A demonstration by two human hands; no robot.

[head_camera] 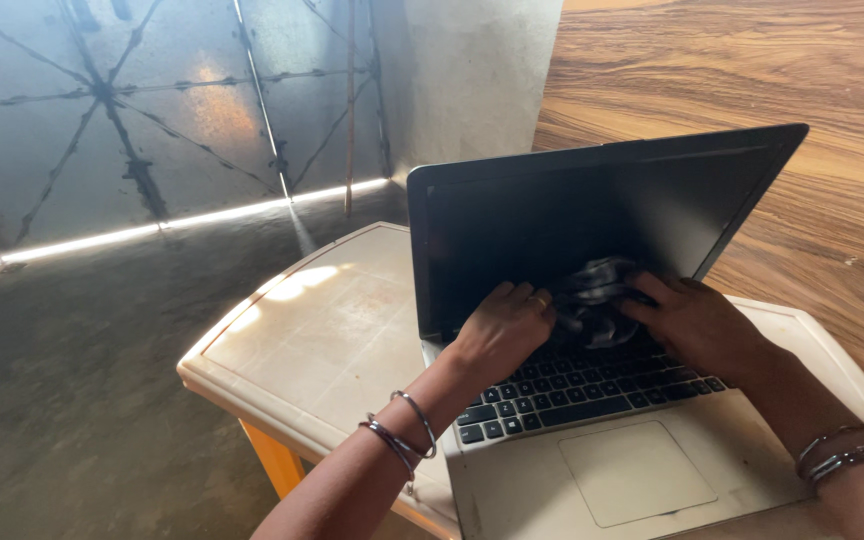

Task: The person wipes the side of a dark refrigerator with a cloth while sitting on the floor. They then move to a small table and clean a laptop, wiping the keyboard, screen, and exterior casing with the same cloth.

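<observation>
Head view: a person's two bare hands work at the foot of an open laptop (592, 330) screen, seen from above.
Laptop position: it stands on a pale plastic bench (302, 340), lid raised and tilted back, screen dark.
Cloth position: a dark crumpled cloth (597, 298) lies against the lower middle of the screen, just above the keyboard (572, 385).
Left hand (500, 330): it rests over the top key rows; its fingers (527, 298) are curled together and touch the left edge of the cloth, near the screen base.
Right hand (697, 320): it lies over the right side of the keyboard; its fingers (647, 290) are bent and closed onto the right part of the cloth, pressing it toward the screen.
Progress, as judged: wiping appears under way at the lower screen strip; how much of the screen is already wiped cannot be told.
Remaining, as judged: the palm rest and touchpad (634, 470) look dusty and smudged.
Surroundings: a wood-grain wall (752, 80) stands behind the laptop.
</observation>
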